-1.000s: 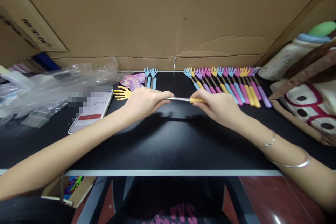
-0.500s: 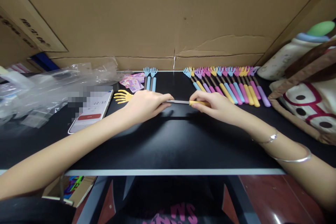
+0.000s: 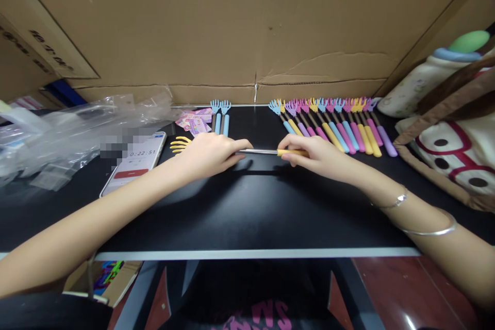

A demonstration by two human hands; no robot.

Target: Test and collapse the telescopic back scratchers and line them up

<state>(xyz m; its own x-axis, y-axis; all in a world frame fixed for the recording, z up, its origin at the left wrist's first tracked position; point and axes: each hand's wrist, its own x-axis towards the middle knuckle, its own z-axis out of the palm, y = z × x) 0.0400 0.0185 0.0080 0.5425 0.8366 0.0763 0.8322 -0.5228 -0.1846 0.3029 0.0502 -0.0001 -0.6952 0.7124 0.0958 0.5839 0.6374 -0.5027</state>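
A yellow back scratcher (image 3: 263, 151) with a metal rod lies level between my two hands, above the black table. My left hand (image 3: 214, 153) is closed on it near the yellow claw end, whose fingers stick out to the left past my hand. My right hand (image 3: 305, 152) pinches the yellow handle at the other end. The bare rod shows between them. Behind my left hand lie two blue back scratchers (image 3: 221, 118). A row of several back scratchers (image 3: 336, 126) in blue, yellow, purple and pink lies behind my right hand.
Clear plastic bags (image 3: 85, 129) and a phone (image 3: 137, 165) showing a timer are at the left. Small pink printed cards (image 3: 195, 121) lie near the blue scratchers. At the right stand a bottle (image 3: 429, 82) and a bag (image 3: 456, 165). A cardboard wall (image 3: 232, 20) rises behind the table.
My left hand has shifted slightly left, and a little more of the metal rod shows between my hands. My right hand keeps its grip on the handle.
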